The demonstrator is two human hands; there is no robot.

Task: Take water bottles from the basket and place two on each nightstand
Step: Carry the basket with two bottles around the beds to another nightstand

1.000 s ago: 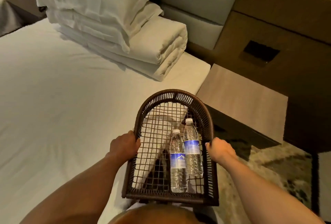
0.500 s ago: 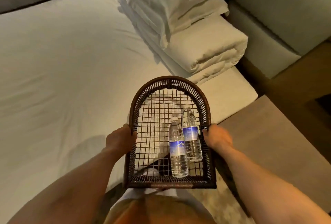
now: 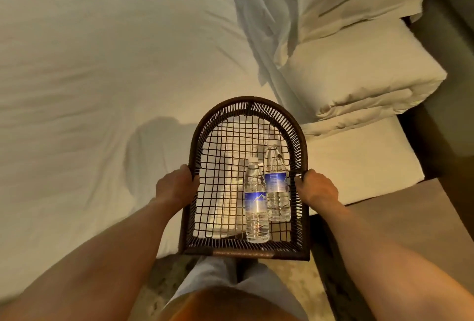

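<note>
Gripping basket (image 3: 300, 138) rims, left hand (image 3: 174, 187), right hand (image 3: 316, 188)

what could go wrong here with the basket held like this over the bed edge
Both bottles, nearer and farther, lie loose on their sides in the open-weave basket; a tilt could roll them. The left hand and right hand both grip the rim, so freeing one to grab a bottle may tip it.

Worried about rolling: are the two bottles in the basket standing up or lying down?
Lying down: both bottles rest flat, side by side on the basket mesh, caps pointing away.
</note>
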